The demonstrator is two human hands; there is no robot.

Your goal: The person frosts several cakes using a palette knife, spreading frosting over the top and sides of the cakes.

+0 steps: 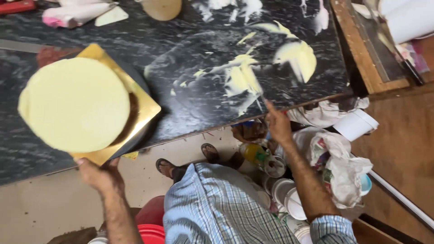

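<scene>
My left hand [100, 175] steadies the gold cake board [140, 108] under the cream-coated cake [74, 104] at frame left, grip pinching its edge, while my right hand [278, 124] pinches a palette knife [254, 86] over the smeared bench [181, 68].

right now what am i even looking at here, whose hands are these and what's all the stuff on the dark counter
This is one picture from a camera worn on a person's head, looking down, so both hands are that person's own. No machine is involved.

The left hand grips the near edge of a gold square board that carries a round cake coated in pale yellow cream. The right hand holds a thin tool, probably a palette knife, its blade blurred over smears of cream on the black marbled counter.

At the back edge lies a piping bag with a pink end. Below the counter you see the person's checked shirt, sandalled feet and a clutter of white tubs.
</scene>
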